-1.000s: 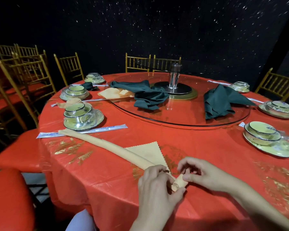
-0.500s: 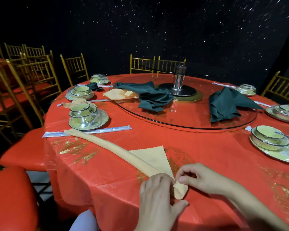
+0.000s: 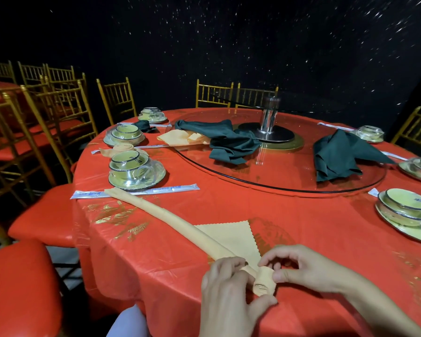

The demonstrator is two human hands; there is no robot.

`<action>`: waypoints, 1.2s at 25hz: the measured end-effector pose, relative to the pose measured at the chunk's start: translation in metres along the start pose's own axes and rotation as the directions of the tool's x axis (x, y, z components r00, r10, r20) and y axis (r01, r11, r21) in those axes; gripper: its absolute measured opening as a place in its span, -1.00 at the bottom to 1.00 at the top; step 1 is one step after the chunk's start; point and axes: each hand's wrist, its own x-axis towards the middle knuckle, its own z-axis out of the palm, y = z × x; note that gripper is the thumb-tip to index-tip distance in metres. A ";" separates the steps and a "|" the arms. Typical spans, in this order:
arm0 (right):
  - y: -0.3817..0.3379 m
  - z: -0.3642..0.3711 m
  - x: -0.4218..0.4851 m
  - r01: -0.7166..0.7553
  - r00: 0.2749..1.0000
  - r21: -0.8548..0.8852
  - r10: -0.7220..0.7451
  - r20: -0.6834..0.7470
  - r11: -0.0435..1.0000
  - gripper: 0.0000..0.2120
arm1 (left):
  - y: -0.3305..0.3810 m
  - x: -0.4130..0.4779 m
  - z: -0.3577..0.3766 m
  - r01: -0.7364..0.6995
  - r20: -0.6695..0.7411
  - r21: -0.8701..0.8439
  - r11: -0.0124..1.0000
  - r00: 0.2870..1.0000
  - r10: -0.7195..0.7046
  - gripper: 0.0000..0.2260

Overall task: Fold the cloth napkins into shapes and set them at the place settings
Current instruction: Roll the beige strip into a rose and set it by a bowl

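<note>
My left hand [image 3: 225, 290] and right hand [image 3: 309, 268] meet at the near edge of the red surface [image 3: 301, 215], both on the peach napkin [image 3: 170, 215]. Its near end is wound into a small coil [image 3: 263, 282] — my left fingers [image 3: 229, 263] curl over the roll just behind it, thumb tucked underneath, and my right fingers [image 3: 289, 274] pinch the coil from the other side.

From there the napkin runs off as a long tight roll, slanting up to the left. A flat triangular flap [image 3: 231, 233] with a zigzag edge lies against its right side. The roll's far tip lies across a wrapped chopstick packet [image 3: 175, 189], just in front of a bowl and plate set [image 3: 134, 171] sealed in clear film. Behind that set sits a rolled peach rosette [image 3: 123, 149].

Further in, the glass turntable [image 3: 289, 181] carries two dark green napkins [image 3: 231, 144] in loose heaps, well apart — and a loose peach cloth [image 3: 180, 138] at its left edge, touching the nearer green one. A metal post [image 3: 269, 120] stands at its middle. Gold chairs [image 3: 114, 98] ring the far side.
</note>
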 end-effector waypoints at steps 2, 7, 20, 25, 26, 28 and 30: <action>-0.005 0.000 0.001 -0.028 1.000 -0.019 0.028 0.013 0.999 -0.79 | -0.006 0.003 -0.005 -0.059 0.019 0.077 0.995 0.998 0.058 -0.64; -0.020 0.000 -0.002 -0.103 0.994 -0.066 0.106 0.033 0.992 -0.76 | -0.011 0.009 -0.006 -0.169 -0.027 0.103 0.980 0.985 0.173 -0.68; -0.021 0.008 0.016 -0.025 0.999 -0.194 0.017 -0.045 0.981 -0.91 | -0.014 0.016 -0.018 -0.031 0.100 -0.046 0.998 0.994 0.036 -0.69; -0.021 0.018 0.016 0.071 0.991 -0.187 -0.091 -0.103 0.980 -0.85 | -0.025 0.023 -0.017 0.074 0.121 -0.069 0.995 0.990 -0.066 -0.63; -0.021 0.019 0.020 0.064 0.990 -0.198 -0.087 -0.114 0.978 -0.86 | -0.027 0.020 -0.018 0.057 0.095 -0.051 0.997 0.994 -0.052 -0.63; -0.023 0.021 0.030 0.045 0.991 -0.243 -0.074 -0.113 0.969 -0.87 | -0.026 0.017 -0.022 0.068 0.087 -0.043 0.997 0.994 -0.064 -0.57; -0.028 0.022 0.038 0.033 0.995 -0.308 -0.059 -0.077 0.951 -0.90 | -0.025 0.014 -0.025 0.055 0.112 0.013 0.998 0.992 -0.056 -0.50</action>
